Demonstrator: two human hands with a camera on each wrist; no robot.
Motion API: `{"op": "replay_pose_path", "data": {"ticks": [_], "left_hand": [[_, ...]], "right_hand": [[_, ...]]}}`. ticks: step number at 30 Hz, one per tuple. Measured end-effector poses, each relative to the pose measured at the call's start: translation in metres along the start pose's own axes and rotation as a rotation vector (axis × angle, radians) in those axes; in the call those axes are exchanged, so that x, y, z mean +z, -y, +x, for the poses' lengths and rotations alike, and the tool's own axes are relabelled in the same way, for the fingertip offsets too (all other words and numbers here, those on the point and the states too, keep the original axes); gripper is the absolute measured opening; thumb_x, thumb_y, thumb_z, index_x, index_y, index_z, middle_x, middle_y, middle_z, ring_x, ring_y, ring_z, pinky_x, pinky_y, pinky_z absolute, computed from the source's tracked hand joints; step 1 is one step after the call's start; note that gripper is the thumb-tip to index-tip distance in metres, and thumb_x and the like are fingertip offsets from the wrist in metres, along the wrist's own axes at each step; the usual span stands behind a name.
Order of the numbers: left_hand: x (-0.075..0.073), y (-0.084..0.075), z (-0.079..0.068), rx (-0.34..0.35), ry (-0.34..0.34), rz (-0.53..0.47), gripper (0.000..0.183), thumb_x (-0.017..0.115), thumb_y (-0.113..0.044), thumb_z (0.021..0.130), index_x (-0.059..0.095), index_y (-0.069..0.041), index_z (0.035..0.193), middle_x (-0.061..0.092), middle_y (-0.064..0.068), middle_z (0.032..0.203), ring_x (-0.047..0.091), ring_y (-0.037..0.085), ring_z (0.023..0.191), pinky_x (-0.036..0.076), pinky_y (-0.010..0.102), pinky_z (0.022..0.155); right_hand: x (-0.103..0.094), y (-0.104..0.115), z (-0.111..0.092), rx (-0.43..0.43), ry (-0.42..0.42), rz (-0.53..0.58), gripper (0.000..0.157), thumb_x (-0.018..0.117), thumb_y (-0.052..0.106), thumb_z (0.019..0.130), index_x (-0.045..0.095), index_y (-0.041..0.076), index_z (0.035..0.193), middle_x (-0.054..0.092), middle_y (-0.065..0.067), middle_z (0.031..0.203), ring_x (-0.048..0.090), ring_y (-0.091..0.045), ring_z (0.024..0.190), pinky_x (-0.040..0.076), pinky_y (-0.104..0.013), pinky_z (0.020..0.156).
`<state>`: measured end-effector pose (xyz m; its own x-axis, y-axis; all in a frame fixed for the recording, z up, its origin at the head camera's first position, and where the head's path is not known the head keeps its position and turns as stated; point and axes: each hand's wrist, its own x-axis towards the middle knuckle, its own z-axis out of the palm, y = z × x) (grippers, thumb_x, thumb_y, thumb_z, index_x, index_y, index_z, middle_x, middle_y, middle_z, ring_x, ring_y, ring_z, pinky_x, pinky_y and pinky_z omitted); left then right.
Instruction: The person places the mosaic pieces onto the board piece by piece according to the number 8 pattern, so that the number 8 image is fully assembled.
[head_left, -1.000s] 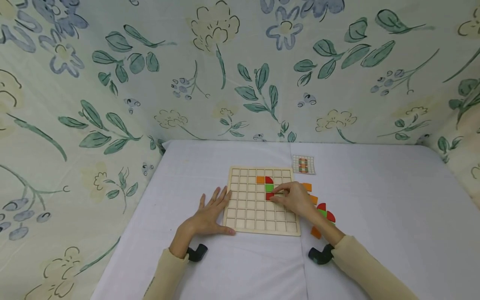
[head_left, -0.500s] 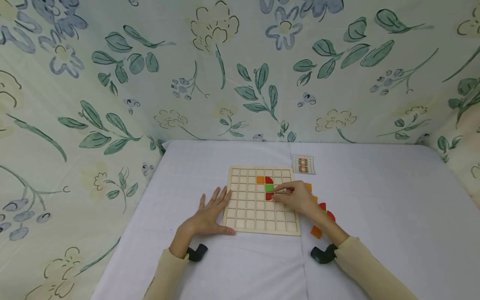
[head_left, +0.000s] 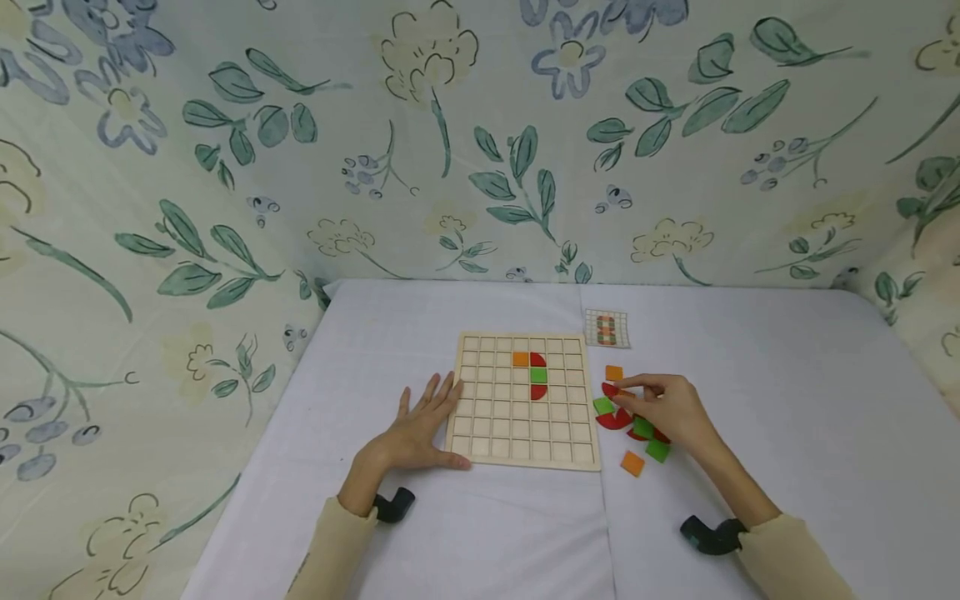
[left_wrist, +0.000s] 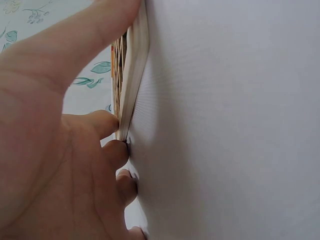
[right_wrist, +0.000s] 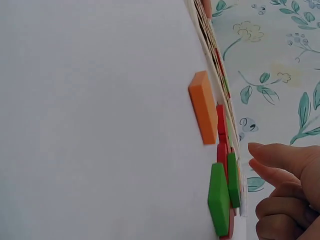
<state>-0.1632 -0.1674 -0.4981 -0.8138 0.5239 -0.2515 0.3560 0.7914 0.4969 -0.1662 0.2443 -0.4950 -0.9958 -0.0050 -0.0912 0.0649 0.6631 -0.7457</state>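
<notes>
Four inset tiles (head_left: pixel 538 376), one board (head_left: pixel 502 428)

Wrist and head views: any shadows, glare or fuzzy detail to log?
Left wrist: a soft shadow on the white cloth runs beside the wooden board and the left hand, no strong glare; right wrist: the scene is tipped sideways, the orange tile clear-edged; head: lighting looks fairly even, but the patterned card is too small for fine detail.

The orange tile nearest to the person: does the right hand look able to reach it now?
Probably yes: nothing lies on the orange tile, the right hand is close by, and the way looks free, though it may be pinching a red piece.
</notes>
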Motion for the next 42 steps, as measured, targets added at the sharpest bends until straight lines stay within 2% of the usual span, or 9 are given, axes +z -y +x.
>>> {"op": "replay_pose_path", "data": {"ticks": [5, 11, 25, 35, 42], "left_hand": [[-0.001, -0.001, -0.001, -0.008, 0.001, -0.010, 0.127, 0.083, -0.060, 0.080, 0.004, -0.012, 0.168, -0.008, 0.008, 0.176, -0.012, 0.034, 0.163, -0.011, 0.073, 0.123], [-0.001, -0.002, -0.002, -0.008, -0.003, -0.011, 0.127, 0.083, -0.060, 0.079, 0.004, -0.012, 0.168, -0.008, 0.007, 0.176, -0.012, 0.033, 0.163, -0.011, 0.072, 0.123], [-0.001, -0.004, 0.002, -0.007, 0.007, 0.005, 0.128, 0.082, -0.061, 0.080, 0.002, -0.013, 0.168, -0.010, 0.006, 0.175, -0.013, 0.032, 0.163, -0.012, 0.072, 0.123], [0.000, -0.002, 0.000, -0.007, 0.008, 0.007, 0.128, 0.082, -0.060, 0.080, 0.003, -0.012, 0.167, -0.008, 0.008, 0.175, -0.012, 0.034, 0.163, -0.011, 0.073, 0.123], [0.001, -0.001, -0.001, 0.000, 0.000, -0.016, 0.127, 0.082, -0.060, 0.080, 0.004, -0.011, 0.167, -0.008, 0.008, 0.176, -0.012, 0.034, 0.163, -0.011, 0.073, 0.122]], "right_hand": [[-0.007, -0.008, -0.004, 0.012, -0.033, -0.030, 0.040, 0.082, 0.033, 0.090, 0.077, 0.007, 0.119, 0.038, 0.001, 0.059, 0.038, -0.013, 0.049, 0.029, -0.024, 0.043], [-0.008, -0.008, 0.003, 0.040, -0.059, -0.041, 0.040, 0.079, 0.027, 0.092, 0.074, 0.007, 0.126, 0.041, 0.000, 0.060, 0.041, -0.015, 0.053, 0.032, -0.025, 0.045], [-0.007, -0.008, 0.021, 0.023, 0.004, -0.053, 0.043, 0.072, 0.026, 0.098, 0.067, 0.007, 0.137, 0.041, -0.002, 0.063, 0.045, -0.020, 0.052, 0.036, -0.025, 0.045], [-0.008, -0.010, 0.021, 0.047, -0.013, -0.083, 0.038, 0.075, 0.023, 0.095, 0.072, 0.004, 0.129, 0.044, -0.003, 0.062, 0.048, -0.020, 0.056, 0.037, -0.024, 0.047], [-0.008, -0.013, 0.020, 0.046, -0.043, -0.111, 0.041, 0.080, 0.022, 0.091, 0.072, 0.002, 0.126, 0.044, -0.004, 0.061, 0.045, -0.021, 0.058, 0.033, -0.024, 0.047]]}}
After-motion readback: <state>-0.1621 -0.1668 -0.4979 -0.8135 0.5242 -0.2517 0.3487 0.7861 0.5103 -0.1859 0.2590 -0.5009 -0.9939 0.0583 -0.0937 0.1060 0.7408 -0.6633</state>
